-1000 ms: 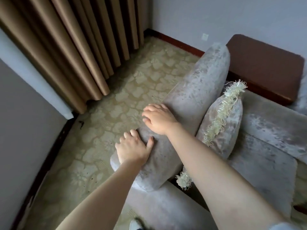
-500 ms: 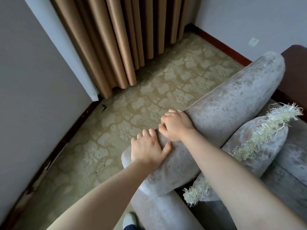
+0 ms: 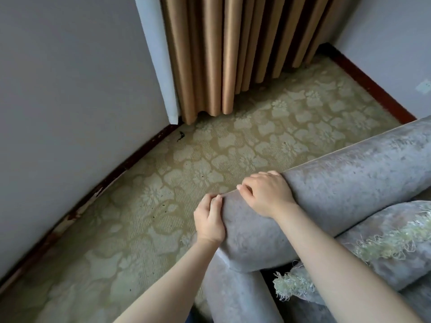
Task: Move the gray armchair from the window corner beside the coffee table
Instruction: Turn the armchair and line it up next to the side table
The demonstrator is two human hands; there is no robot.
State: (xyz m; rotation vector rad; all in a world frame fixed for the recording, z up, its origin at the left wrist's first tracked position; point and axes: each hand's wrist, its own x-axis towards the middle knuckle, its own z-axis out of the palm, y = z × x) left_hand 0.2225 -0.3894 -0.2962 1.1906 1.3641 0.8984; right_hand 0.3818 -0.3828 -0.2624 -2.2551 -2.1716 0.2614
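Near the curtained corner, the gray armchair (image 3: 345, 180) stood on the patterned carpet (image 3: 210, 148), apart from the curtain (image 3: 233, 54). Both hands gripped its padded roll. The left hand (image 3: 210, 221) wrapped the roll's end, and the right hand (image 3: 267, 194) sat just beside it, fingers (image 3: 247, 190) curled over the far edge and clamped on the plush. The chair looked bulky and heavy, its padding soft and yielding, so hauling by the firmer frame beneath would likely hold better. The fringed cushion (image 3: 384, 238) lay loose.
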